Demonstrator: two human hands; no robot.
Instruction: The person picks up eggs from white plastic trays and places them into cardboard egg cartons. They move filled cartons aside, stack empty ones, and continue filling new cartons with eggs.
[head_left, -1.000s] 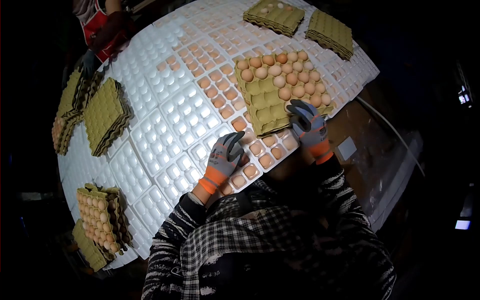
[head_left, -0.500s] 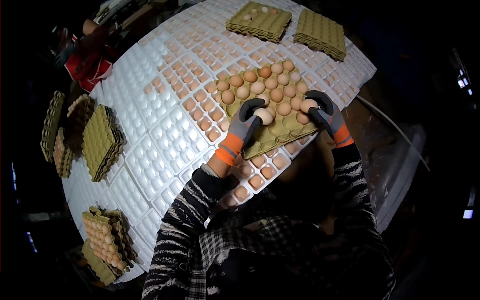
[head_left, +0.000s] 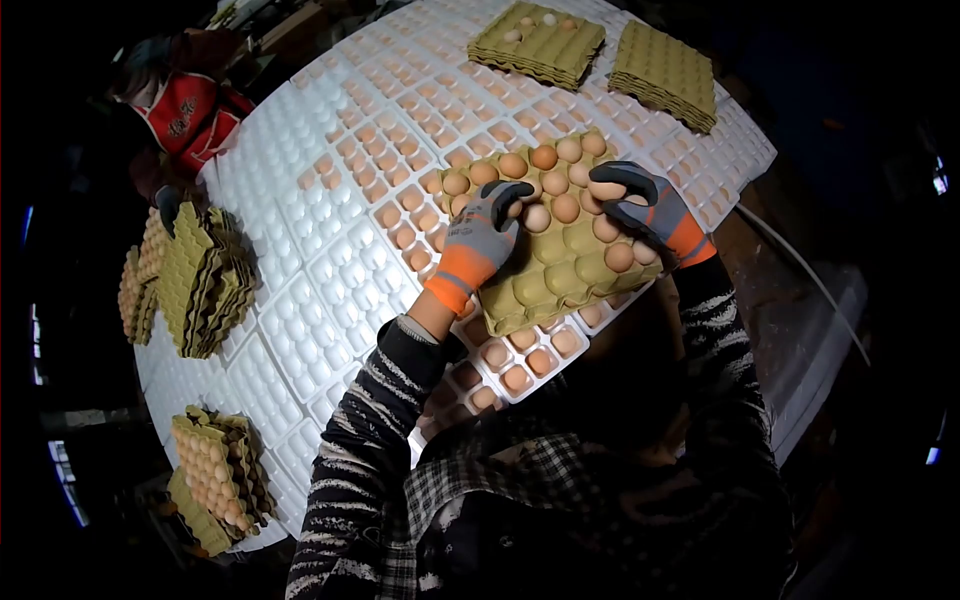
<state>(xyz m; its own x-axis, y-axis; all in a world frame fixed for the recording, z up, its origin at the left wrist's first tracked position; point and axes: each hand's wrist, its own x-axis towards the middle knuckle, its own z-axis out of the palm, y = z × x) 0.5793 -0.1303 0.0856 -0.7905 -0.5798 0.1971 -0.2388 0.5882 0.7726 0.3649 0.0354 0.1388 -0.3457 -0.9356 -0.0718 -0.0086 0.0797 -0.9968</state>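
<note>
A pulp egg tray (head_left: 537,290) lies tilted over the white plastic trays, with brown eggs in its far part and bare cups along its near side. My left hand (head_left: 482,238), in a grey and orange glove with black fingertips, curls over the tray's left side, thumb and fingers around an egg (head_left: 515,209) that is mostly hidden. On the right side, my right hand (head_left: 645,212), gloved alike, has its fingers closed around another egg (head_left: 604,190). Two eggs (head_left: 620,257) sit in cups just below the right hand.
White plastic trays (head_left: 345,265) cover the table, many holding eggs. Two pulp tray stacks (head_left: 535,45) stand at the far edge, the left one with a few eggs on top. More stacks (head_left: 205,285) stand at left. Another person's gloved hand (head_left: 167,208) touches one; a red apron (head_left: 185,115) shows.
Both hands have shifted to other eggs in the pulp tray. Eggs now sit near its right corner, where cups were bare. The other person's hand has come to the left stack.
</note>
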